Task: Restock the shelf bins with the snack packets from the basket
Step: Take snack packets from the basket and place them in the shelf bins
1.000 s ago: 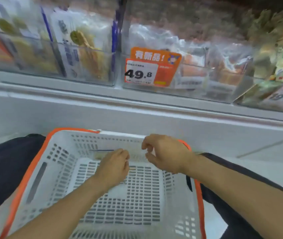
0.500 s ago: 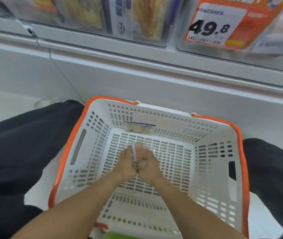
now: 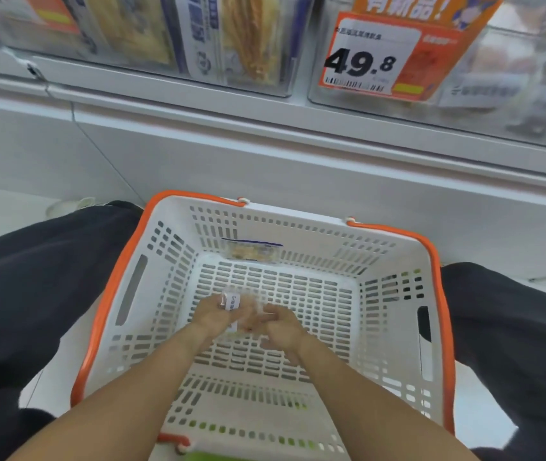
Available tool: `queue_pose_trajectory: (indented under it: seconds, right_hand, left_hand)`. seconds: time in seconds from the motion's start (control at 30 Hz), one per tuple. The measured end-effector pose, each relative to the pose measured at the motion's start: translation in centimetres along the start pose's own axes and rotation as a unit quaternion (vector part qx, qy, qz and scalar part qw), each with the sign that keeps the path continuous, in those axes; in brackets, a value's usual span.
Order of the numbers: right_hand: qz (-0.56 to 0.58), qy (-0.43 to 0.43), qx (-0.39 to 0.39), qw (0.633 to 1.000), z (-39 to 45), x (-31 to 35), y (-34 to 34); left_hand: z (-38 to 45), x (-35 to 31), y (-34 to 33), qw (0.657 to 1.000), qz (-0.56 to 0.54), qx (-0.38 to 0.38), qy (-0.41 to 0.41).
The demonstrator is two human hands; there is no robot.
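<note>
Shop floor below shelf bins [image 3: 248, 58]: basket [image 3: 438, 294] nearly emptied; clear packet [image 3: 231, 302] pinched upright in left hand [image 3: 213, 316], right hand [image 3: 281, 327] loosely curled beside, grip unclear; last packet [image 3: 253, 251] crosswise at far wall, nearer left.

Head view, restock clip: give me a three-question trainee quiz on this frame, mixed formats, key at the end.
1. True or false: the basket holds no packets apart from the one in the hands.
2. Multiple choice: where does the spare packet sit? A) against the basket's far wall B) by the near wall C) on the floor outside
3. Fill in: the orange price tag on the bin reads ____.

Key
1. False: a second packet lies inside while the left hand grips a clear packet, with the right hand beside it.
2. A
3. 49.8
</note>
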State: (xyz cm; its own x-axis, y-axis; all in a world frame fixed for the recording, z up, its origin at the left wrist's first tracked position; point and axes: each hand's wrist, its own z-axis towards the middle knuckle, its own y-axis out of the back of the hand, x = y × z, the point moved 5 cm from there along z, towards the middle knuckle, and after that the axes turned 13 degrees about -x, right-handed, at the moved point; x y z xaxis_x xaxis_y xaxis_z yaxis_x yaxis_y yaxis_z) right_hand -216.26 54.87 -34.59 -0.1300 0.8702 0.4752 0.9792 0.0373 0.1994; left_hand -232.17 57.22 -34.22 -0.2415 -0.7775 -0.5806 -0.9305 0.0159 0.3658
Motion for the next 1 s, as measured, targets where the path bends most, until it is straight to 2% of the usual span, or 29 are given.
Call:
queue_pose_trajectory:
  seconds: [0.07, 0.1, 0.13, 0.2, 0.27, 0.4, 0.57, 0.67, 0.77, 0.83, 0.93, 1.0]
  right_hand:
    - [-0.009, 0.019, -0.082, 0.996, -0.1, 1.0, 1.1]
    - [-0.01, 0.033, -0.096, 0.995, -0.1, 1.8, 1.6]
    - [0.003, 0.039, -0.081, 0.996, -0.1, 2.8, 1.9]
    - [0.056, 0.037, -0.003, 0.998, -0.8, 4.8, 2.2]
    - [0.087, 0.066, 0.043, 0.993, -2.5, 7.6, 3.4]
    - [0.084, 0.157, 0.053, 0.983, -5.6, 12.3, 6.5]
    - [0.017, 0.265, 0.076, 0.961, -10.5, 16.3, 8.8]
    - [-0.009, 0.298, 0.069, 0.952, -13.8, 17.8, 10.0]
    - [-0.068, 0.354, -0.013, 0.933, -17.0, 19.5, 12.3]
    - [-0.104, 0.413, -0.076, 0.902, -19.4, 21.1, 15.3]
    - [-0.131, 0.511, -0.226, 0.819, -23.9, 23.2, 21.6]
    - [-0.12, 0.566, -0.362, 0.731, -27.4, 24.1, 25.7]
  left_hand:
    - [0.0, -0.5, 0.6, 0.999, 0.008, 0.042, 0.0]
    - [0.1, -1.0, 1.1, 0.999, 0.0, 0.052, -0.002]
    - [0.0, -1.8, 1.6, 0.998, -0.013, 0.053, -0.011]
    - [0.0, -3.8, 2.4, 0.997, -0.042, 0.055, -0.034]
    - [-0.7, -6.3, 2.8, 0.991, -0.089, 0.085, -0.061]
    - [-3.6, -10.9, 3.6, 0.974, -0.142, 0.142, -0.109]
    - [-7.5, -16.0, 5.8, 0.967, -0.116, 0.113, -0.199]
    - [-10.3, -18.2, 5.8, 0.957, -0.108, 0.096, -0.25]
    - [-13.0, -19.6, 5.1, 0.95, -0.134, 0.103, -0.262]
    - [-14.9, -21.2, 4.6, 0.94, -0.132, 0.112, -0.293]
    - [-16.7, -24.2, 4.4, 0.915, -0.084, 0.056, -0.39]
    - [-18.4, -26.6, 3.8, 0.875, -0.039, 0.016, -0.481]
